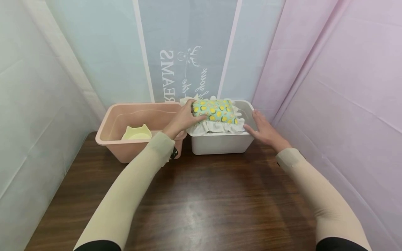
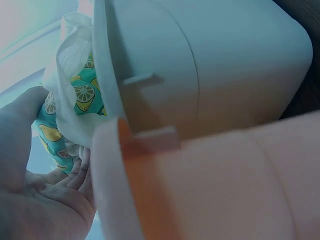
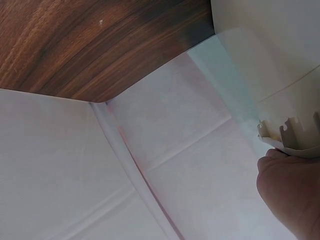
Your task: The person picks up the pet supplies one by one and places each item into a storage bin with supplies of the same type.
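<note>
A small lemon-print cushion (image 1: 216,109) with a white ruffled edge lies across the top of the white bin (image 1: 220,143). My left hand (image 1: 183,120) grips its left end, thumb over the printed face. From the left wrist view, my left hand (image 2: 55,200) has its thumb and fingers round the cushion (image 2: 86,96), beside the bin rims. My right hand (image 1: 265,130) rests at the white bin's right rim with fingers spread, holding nothing. In the right wrist view, my right hand (image 3: 295,187) is by that rim, its fingers mostly hidden.
Left of the white bin stands a pink bin (image 1: 125,150), close against it. Inside the pink bin sits a yellow bowl (image 1: 138,133) with ear-shaped points. Both stand on a dark wooden table (image 1: 201,202), with a printed curtain (image 1: 188,35) behind and pale cloth at the sides.
</note>
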The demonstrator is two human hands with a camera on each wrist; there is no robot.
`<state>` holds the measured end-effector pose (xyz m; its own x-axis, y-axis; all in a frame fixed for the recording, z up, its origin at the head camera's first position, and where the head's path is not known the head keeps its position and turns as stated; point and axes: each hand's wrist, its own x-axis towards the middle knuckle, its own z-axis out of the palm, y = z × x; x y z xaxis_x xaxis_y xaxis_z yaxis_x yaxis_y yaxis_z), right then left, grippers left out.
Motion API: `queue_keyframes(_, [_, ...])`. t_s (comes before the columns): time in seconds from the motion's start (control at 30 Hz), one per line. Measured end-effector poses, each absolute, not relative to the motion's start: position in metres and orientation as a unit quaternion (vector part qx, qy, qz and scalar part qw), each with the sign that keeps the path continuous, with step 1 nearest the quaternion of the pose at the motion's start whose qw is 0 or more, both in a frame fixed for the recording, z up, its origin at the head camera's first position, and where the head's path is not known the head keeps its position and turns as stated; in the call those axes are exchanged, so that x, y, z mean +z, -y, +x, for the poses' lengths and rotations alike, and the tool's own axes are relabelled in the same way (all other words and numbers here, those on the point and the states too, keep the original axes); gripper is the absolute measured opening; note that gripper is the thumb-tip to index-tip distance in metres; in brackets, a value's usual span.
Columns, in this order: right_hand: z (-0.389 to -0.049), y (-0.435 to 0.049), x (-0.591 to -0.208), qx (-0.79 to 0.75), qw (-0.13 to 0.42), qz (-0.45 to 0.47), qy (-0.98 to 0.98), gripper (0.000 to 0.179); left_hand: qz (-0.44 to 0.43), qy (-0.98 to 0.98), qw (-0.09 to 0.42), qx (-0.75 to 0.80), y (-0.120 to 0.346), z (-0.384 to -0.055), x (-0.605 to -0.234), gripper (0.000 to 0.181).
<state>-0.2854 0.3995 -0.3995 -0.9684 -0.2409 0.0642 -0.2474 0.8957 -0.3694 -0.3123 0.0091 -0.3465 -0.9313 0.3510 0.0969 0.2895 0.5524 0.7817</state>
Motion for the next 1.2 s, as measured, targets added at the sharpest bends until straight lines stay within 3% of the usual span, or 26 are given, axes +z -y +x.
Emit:
queue_keyframes(0.33, [-0.282, -0.399, -0.401, 0.195, 0.008, 0.128, 0.972, 0.098, 0.172, -0.860, 0.040, 0.479, -0.026, -0.314, -0.360, 0.092])
queue_keyframes(0.8, [-0.282, -0.398, -0.405, 0.200, 0.030, 0.135, 0.970, 0.098, 0.180, -0.916, 0.018, 0.358, -0.043, -0.314, -0.370, 0.094])
queue_keyframes(1.2, [-0.281, -0.399, -0.406, 0.203, 0.033, 0.130, 0.970, 0.098, 0.180, -0.928, 0.030, 0.325, -0.053, -0.314, -0.375, 0.098])
